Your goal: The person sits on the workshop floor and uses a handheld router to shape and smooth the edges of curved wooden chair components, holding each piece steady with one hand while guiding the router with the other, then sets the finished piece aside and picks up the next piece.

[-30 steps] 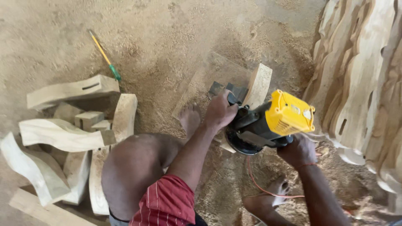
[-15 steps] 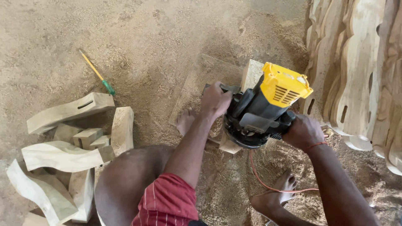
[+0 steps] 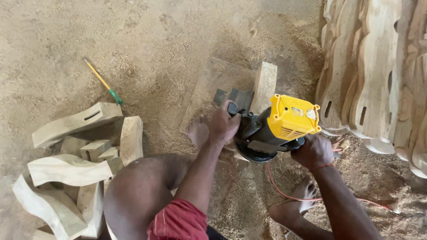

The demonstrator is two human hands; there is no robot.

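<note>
Both hands are locked on the router (image 3: pixel 275 129), a yellow-topped, black-bodied power tool sitting right of centre in the frame. The left hand (image 3: pixel 223 124) has a full closed grip around the black knob on the tool's left side, fingers wrapped tight, and the right hand (image 3: pixel 314 151) is clamped the same way on the handle at the lower right, with a red thread around that wrist. The router's base rests on a pale wood block (image 3: pixel 264 86) that pokes up toward the top centre. A thin red cord (image 3: pixel 284 191) trails from under the tool toward the lower right. The floor (image 3: pixel 155 44) is bare ground buried in sawdust, no table anywhere, and the person squats with bare feet either side of the work. At lower left there's a heap of curved carved wood pieces (image 3: pixel 75 142), and more slotted carved boards (image 3: pixel 373 75) lean along the right edge. A screwdriver (image 3: pixel 103 82) with yellow shaft and green handle lies at upper left.
</note>
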